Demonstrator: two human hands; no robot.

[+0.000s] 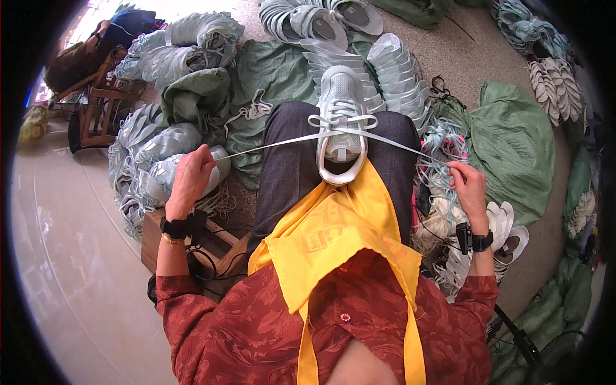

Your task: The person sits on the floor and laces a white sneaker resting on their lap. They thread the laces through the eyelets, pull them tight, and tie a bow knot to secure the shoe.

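A pale grey-white sneaker [342, 115] rests upright on my lap between my knees, its toe pointing away and its heel opening toward me. The pale shoelace [282, 142] is looped in a bow over its tongue, with both ends drawn out taut to the sides. My left hand [192, 174] pinches one end, out beyond my left knee. On the other side my right hand [467, 186] has the opposite end between thumb and fingers. Under the shoe's heel, a yellow apron [327, 224] covers my lap.
Strung bundles of pale shoe uppers [170, 151] lie at the left, with more uppers [398, 74] ahead. Green sacks [513, 151] and tangled laces [443, 138] are at the right. White soles [504, 221] sit near my right wrist. A wooden stool [96, 106] stands far left.
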